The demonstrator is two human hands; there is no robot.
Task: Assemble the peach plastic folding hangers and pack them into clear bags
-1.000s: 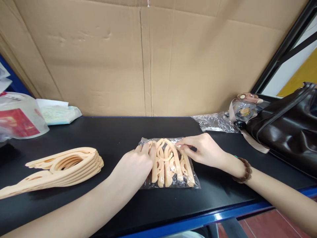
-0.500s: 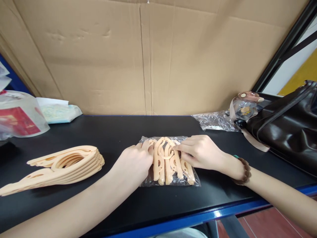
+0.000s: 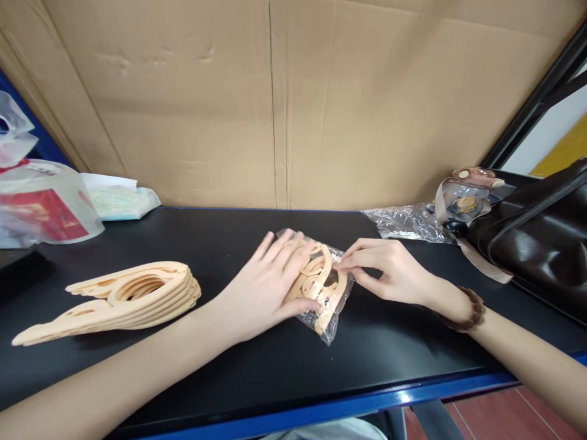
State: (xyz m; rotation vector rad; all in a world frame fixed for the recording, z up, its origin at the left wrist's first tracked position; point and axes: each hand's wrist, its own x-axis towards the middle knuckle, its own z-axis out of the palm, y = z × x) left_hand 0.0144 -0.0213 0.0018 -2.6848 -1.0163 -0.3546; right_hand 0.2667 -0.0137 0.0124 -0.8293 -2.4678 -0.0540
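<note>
A clear plastic bag of peach folding hangers (image 3: 326, 292) lies on the black table (image 3: 220, 244), turned at an angle. My left hand (image 3: 270, 284) rests flat on top of the bag, fingers stretched out, thumb under its near side. My right hand (image 3: 389, 272) pinches the bag's right edge with thumb and fingertips. A bead bracelet (image 3: 468, 310) is on my right wrist. A stack of several peach hangers (image 3: 123, 296) lies to the left, apart from both hands.
A cardboard sheet (image 3: 284, 104) stands behind the table. A dark brown bag (image 3: 536, 238) and a small pouch sit at the right, with crumpled clear plastic (image 3: 403, 223) beside them. Plastic bags (image 3: 41, 208) and a tissue pack (image 3: 121, 201) lie at the far left.
The bag of hangers has been turned from lying square to slanting left. My left hand went from gripping its left edge to lying flat on top; my right hand shifted to its right edge.
</note>
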